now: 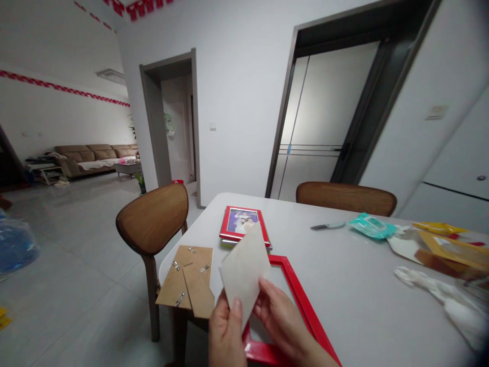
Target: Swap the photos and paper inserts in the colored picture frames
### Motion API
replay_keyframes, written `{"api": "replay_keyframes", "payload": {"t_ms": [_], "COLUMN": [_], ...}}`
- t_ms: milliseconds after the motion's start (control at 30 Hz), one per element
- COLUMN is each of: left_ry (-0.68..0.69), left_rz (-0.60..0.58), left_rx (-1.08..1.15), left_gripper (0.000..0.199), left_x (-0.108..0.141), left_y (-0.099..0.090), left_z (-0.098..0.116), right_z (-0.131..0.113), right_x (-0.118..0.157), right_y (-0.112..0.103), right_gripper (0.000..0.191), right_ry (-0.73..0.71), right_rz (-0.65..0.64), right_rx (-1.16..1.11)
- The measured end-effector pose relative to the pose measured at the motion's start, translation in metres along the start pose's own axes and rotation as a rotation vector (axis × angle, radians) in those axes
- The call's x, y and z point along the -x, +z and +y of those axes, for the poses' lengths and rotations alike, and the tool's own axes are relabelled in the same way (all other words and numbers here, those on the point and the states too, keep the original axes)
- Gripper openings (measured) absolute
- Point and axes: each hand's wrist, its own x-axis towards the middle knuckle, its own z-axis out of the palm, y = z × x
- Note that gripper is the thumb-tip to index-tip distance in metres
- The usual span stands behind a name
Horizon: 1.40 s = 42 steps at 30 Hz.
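- My left hand (228, 331) is closed lightly round the lower left edge of a pale, blank-faced rectangular sheet (244, 270), thumb on its near face.
- My right hand (280, 318) has thumb and curled fingers at the sheet's right edge.
- I have the sheet tilted up above a large, red, rectangular open frame (299, 291) lying on the glossy white table (362, 306).
- Left of my hands lie brown backing boards (171, 285) with metal clips.
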Motion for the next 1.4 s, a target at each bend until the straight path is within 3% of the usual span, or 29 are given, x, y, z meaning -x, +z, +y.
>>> {"api": "replay_keyframes", "payload": {"t_ms": [100, 200, 300, 367, 600, 700, 867, 1033, 1167, 1400], "left_ry": [-0.068, -0.098, -0.107, -0.042, 0.203, 0.289, 0.311, 0.242, 0.205, 0.245], "left_rz": [-0.078, -0.12, -0.182, -0.253, -0.545, -0.586, -0.579, -0.668, -0.723, -0.724], "left_rx": [0.05, 0.003, -0.219, -0.421, -0.727, -0.772, -0.798, -0.889, -0.927, -0.954], "left_gripper": [0.056, 0.067, 0.066, 0.062, 0.068, 0.068, 0.065, 0.065, 0.062, 0.057], "left_x": [0.0, -0.007, -0.009, -0.006, -0.004, -0.008, -0.009, -0.011, -0.012, -0.012], "left_y": [0.011, 0.006, -0.003, -0.006, -0.011, -0.016, -0.019, -0.016, -0.015, -0.019], "left_z": [-0.014, -0.023, -0.029, -0.032, -0.051, -0.058, -0.054, -0.035, -0.02, -0.024], "right_z": [-0.01, -0.028, -0.04, -0.041, -0.024, -0.019, -0.016, -0.017, -0.017, -0.013], "right_x": [0.0, 0.001, 0.0, -0.003, -0.024, -0.032, -0.038, -0.04, -0.038, -0.036], "right_y": [-0.018, -0.051, -0.078, -0.086, -0.079, -0.079, -0.082, -0.08, -0.075, -0.068], "right_gripper": [0.037, 0.045, 0.049, 0.05, 0.043, 0.041, 0.04, 0.032, 0.033, 0.039], "right_ry": [0.01, 0.097, 0.183, 0.199, 0.141, 0.1, 0.059, -0.128, -0.111, -0.093], "right_rz": [0.077, 0.085, 0.045, 0.022, 0.045, 0.079, 0.101, 0.107, 0.214, 0.257], "right_rx": [-0.109, 0.002, 0.101, 0.142, 0.325, 0.377, 0.462, 1.021, 1.567, 1.807]}}
